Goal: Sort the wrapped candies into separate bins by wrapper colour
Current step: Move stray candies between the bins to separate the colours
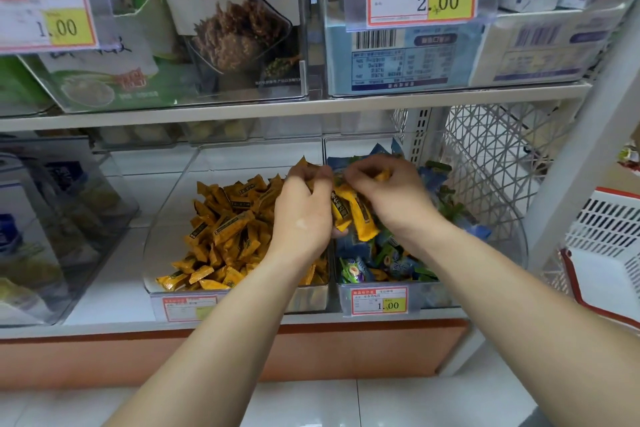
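Two clear plastic bins stand side by side on the lower shelf. The left bin [162, 218] holds a heap of yellow-wrapped candies [225, 229]. The right bin [512, 236] holds blue and green wrapped candies [388, 263] with a few yellow ones on top. My left hand [304, 208] hovers at the divide between the bins, shut on several yellow candies [341, 208]. My right hand [391, 191] is over the right bin, fingers pinched on a yellow candy [381, 177].
Price labels [379, 301] are clipped to both bin fronts. An upper shelf [311, 107] with boxed goods hangs just above. A clear bin of packets [52, 229] stands at left, a wire mesh panel [491, 163] and a white basket [609, 253] at right.
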Tool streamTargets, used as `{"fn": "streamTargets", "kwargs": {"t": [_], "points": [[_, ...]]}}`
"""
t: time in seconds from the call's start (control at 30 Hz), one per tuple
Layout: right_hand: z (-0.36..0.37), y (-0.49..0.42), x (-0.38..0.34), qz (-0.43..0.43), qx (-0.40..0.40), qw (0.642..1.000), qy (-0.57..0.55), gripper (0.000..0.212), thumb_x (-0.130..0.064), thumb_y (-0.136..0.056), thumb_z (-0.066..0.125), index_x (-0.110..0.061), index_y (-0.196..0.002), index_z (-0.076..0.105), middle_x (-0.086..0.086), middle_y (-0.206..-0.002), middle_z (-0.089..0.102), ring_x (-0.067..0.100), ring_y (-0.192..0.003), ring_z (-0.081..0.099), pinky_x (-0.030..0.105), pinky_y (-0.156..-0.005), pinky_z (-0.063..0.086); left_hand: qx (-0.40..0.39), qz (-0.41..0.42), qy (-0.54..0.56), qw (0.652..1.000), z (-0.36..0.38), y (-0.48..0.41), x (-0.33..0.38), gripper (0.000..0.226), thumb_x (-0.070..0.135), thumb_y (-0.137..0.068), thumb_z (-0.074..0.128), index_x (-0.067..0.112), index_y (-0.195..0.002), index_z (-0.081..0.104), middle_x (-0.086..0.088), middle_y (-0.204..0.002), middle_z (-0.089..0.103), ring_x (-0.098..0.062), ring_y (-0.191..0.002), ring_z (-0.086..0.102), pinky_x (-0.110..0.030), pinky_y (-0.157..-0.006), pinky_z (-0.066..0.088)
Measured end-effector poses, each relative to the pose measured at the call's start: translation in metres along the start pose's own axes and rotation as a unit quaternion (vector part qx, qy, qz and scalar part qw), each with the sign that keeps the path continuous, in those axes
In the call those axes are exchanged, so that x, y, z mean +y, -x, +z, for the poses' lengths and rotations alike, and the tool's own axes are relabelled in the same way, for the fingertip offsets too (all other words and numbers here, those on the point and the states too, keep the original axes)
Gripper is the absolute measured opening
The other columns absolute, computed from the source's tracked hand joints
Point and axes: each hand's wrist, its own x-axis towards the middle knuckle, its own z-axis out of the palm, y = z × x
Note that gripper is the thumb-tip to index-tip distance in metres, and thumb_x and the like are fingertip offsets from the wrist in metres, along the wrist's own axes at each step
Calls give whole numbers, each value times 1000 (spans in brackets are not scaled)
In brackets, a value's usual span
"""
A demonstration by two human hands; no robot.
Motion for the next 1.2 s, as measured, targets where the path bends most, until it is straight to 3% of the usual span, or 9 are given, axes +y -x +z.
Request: {"fn": "streamTargets", "kwargs": {"t": [0.17, 0.3, 0.43, 0.57, 0.63, 0.7, 0.87, 1.0, 1.2], "points": [[28, 5, 2, 8, 2, 1000, 1, 6, -31, -88, 71, -27, -83, 72, -13, -78, 72, 1, -73, 67, 13, -60, 49, 18, -49, 63, 997, -6, 6, 5, 25, 42, -100, 53, 20, -112, 55, -4, -99, 65, -10, -63, 73, -35, -55, 61], [33, -5, 1, 2, 23, 1000, -8, 4, -26, -86, 71, -26, -81, 71, -16, -78, 71, -3, -72, 65, 16, -63, 49, -89, -83, 164, 979, -17, 10, 8, 16, 36, -93, 66, 24, -102, 63, 7, -75, 70, -9, -69, 71, -37, -75, 62], [41, -10, -3, 11, 12, 999, -43, 12, -26, -88, 70, -30, -76, 72, -15, -81, 72, 4, -80, 67, 22, -70, 55, -100, -92, 209, 968, -27, 12, 6, 37, 10, -86, 75, 8, -119, 59, -13, -110, 73, -24, -100, 72, -38, -86, 59], [57, -9, -8, 58, -39, 986, -150, 17, -27, -90, 64, -27, -77, 75, -4, -84, 74, 12, -81, 70, 34, -75, 57, -74, -125, 269, 952, -46, 6, 5, 26, 4, -88, 71, 4, -112, 61, -6, -77, 70, -14, -66, 67, -28, -65, 55], [67, -12, -7, 21, -54, 995, -77, 12, -29, -91, 63, -27, -86, 73, -6, -89, 73, 10, -87, 67, 31, -79, 54, -47, -87, 190, 977, -61, -1, 1, 17, 8, -87, 73, 10, -101, 64, 2, -60, 64, -9, -49, 59, -27, -56, 51], [75, -16, -5, -53, -90, 993, 62, 12, -36, -94, 60, -30, -98, 69, -12, -100, 69, 6, -95, 62, 27, -82, 49, 10, -28, 31, 999, -76, -11, -5, 22, 16, -83, 76, 20, -100, 62, 2, -71, 70, -13, -60, 66, -32, -57, 54], [76, -23, -1, -115, -197, 926, 301, 35, -55, -90, 59, -37, -119, 64, -8, -125, 60, 14, -114, 55, 36, -96, 47, 27, 39, -309, 950, -105, -30, -25, 53, 28, -87, 71, 27, -133, 46, 0, -103, 69, -28, -100, 66, -33, -76, 49], [43, -22, -3, -115, -165, 939, 280, 16, -43, -88, 68, -39, -103, 68, -14, -111, 62, 9, -106, 58, 29, -90, 46, -8, 48, -361, 931, -105, -32, -26, 67, 32, -86, 73, 26, -144, 40, -4, -132, 63, -21, -105, 63, -28, -82, 46], [-38, -4, -7, -91, -129, 950, 270, 11, -29, -87, 71, -39, -84, 70, -25, -81, 70, -4, -79, 66, 20, -73, 49, -79, 229, -334, 911, -65, 4, -5, 18, 31, -89, 65, 26, -106, 69, 15, -96, 70, -2, -91, 64, -30, -84, 56]]}}
